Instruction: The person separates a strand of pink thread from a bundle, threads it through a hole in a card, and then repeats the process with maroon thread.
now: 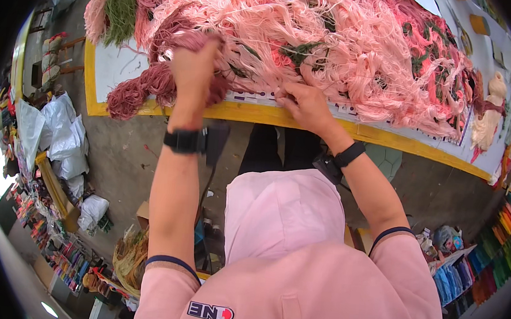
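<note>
A wide heap of tangled pale pink yarn [360,54] covers the table, with dark green and brighter pink strands mixed in. My left hand [193,67] is over a bundle of mauve yarn [144,91] at the left of the heap; its fingers are smeared by motion, so their grip does not show. Part of that bundle hangs over the table's front edge. At the heap's near edge, my right hand [304,106] is closed in a pinch, its fingertips among loose pink strands. Dark bands with small devices circle both wrists.
The white table [115,67] has a yellow border [424,150]. An olive green hank [122,8] lies at its far left, a cream hank [490,112] at its right. White plastic bags [65,132] lie on the floor at left. Coloured yarn [505,233] lines the right side.
</note>
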{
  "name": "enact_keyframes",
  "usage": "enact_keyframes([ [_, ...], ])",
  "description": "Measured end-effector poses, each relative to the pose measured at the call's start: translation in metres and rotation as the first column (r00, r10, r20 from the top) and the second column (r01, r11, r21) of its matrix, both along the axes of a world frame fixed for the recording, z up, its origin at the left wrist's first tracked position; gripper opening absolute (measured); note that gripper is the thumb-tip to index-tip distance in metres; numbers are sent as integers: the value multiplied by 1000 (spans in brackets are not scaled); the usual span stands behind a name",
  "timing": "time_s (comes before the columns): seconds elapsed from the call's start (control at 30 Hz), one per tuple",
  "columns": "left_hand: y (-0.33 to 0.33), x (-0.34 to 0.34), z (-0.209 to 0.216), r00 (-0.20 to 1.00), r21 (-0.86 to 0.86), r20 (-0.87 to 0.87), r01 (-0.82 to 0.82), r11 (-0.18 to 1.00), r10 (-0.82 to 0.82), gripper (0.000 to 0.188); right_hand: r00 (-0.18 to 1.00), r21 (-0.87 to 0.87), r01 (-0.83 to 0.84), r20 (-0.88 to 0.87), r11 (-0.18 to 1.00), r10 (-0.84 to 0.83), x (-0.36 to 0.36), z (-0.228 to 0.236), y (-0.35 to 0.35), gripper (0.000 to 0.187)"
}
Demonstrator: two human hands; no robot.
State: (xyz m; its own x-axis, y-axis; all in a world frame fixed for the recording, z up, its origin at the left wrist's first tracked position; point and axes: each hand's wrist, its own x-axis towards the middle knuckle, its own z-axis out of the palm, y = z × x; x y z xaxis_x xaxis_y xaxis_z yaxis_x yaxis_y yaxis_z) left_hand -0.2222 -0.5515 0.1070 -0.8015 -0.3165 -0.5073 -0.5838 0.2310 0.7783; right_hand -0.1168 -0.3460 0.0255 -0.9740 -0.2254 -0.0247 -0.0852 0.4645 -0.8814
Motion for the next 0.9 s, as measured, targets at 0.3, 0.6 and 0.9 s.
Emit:
enact_keyframes([
  [0.3, 27, 87, -77, 922, 293, 327, 111, 950, -209, 11, 999, 235, 40, -5, 971, -40, -3, -3, -9, 12],
  [0.6, 34, 84, -68, 926, 399, 342, 12, 917, -161, 9, 999, 275, 49, -17, 960, -46, -6, 1, -14, 12],
  [0.9, 31, 81, -79, 920, -4, 160, 364, 931, -359, 19, 1000, 272, 11, -4, 962, -10, -7, 1, -12, 12],
])
